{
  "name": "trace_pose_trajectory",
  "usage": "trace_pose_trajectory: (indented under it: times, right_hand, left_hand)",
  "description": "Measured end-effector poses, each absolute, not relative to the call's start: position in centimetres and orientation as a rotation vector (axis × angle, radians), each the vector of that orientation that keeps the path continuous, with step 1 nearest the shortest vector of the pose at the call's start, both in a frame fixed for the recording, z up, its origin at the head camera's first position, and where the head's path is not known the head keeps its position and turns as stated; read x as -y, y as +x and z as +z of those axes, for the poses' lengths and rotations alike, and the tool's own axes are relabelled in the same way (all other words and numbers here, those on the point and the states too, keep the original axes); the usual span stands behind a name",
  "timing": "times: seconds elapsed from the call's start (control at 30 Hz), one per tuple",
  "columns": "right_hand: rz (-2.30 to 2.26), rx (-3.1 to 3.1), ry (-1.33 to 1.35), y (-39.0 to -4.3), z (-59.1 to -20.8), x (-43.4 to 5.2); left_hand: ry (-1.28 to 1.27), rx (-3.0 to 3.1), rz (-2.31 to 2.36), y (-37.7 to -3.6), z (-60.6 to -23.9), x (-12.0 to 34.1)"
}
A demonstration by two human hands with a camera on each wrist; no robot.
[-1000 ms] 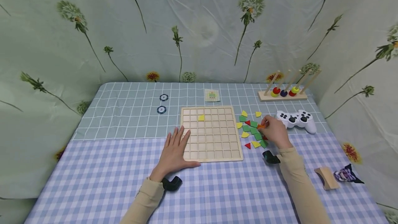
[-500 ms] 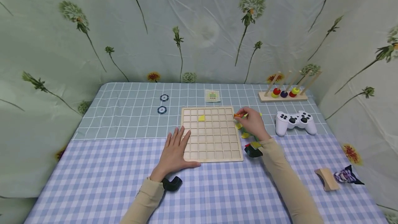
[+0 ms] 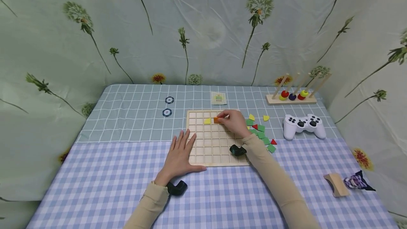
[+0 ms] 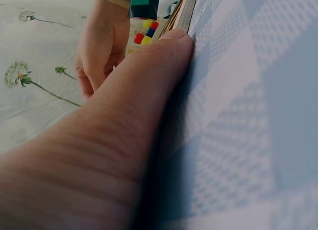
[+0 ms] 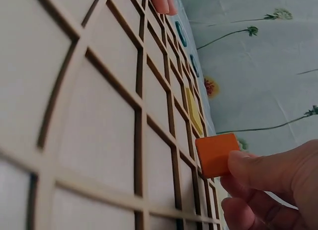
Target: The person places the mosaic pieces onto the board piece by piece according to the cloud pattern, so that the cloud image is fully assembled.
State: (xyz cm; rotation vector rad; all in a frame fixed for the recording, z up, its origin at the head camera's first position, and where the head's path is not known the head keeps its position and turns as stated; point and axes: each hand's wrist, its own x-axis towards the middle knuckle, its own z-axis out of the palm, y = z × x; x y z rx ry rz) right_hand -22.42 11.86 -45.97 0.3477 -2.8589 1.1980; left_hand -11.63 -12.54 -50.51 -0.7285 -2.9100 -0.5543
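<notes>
Orange square tile (image 5: 214, 154) tilts in the right hand (image 3: 234, 122), facing its wrist.

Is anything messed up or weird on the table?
Nothing looks spilled or broken. The green pieces lie jumbled at different angles, right of the board. The game controller seems a bit odd too, being so near puzzle bits.

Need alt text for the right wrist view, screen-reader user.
A right hand pinches a flat orange tile at a wooden grid board. A yellow piece lies in a cell beyond it. Fingers of the left hand show at the top edge, with a flower-patterned backdrop to the right.
</notes>
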Motion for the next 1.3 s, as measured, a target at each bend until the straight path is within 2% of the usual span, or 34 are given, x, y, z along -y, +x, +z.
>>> trace_pose_trajectory:
  times: [0.63,0.8,1.1,1.3]
  right_hand:
    - [0.871,2.945,0.401,-22.9,-46.3,-10.4]
    - [0.903,2.963,0.391,-23.0,-46.4,-10.6]
    - [1.144,2.846,0.381,-22.6,-46.6,-13.6]
    - [1.138,2.816,0.255,-22.6,-45.8,-17.0]
  left_hand:
    - [-0.709,2.934,-0.536,-11.6,-50.5,12.7]
    - [-0.714,2.938,-0.536,-11.6,-50.5,12.6]
    - [-0.715,2.928,-0.549,-11.6,-50.4,12.4]
    - [-0.729,2.9,-0.563,-11.5,-50.4,12.6]
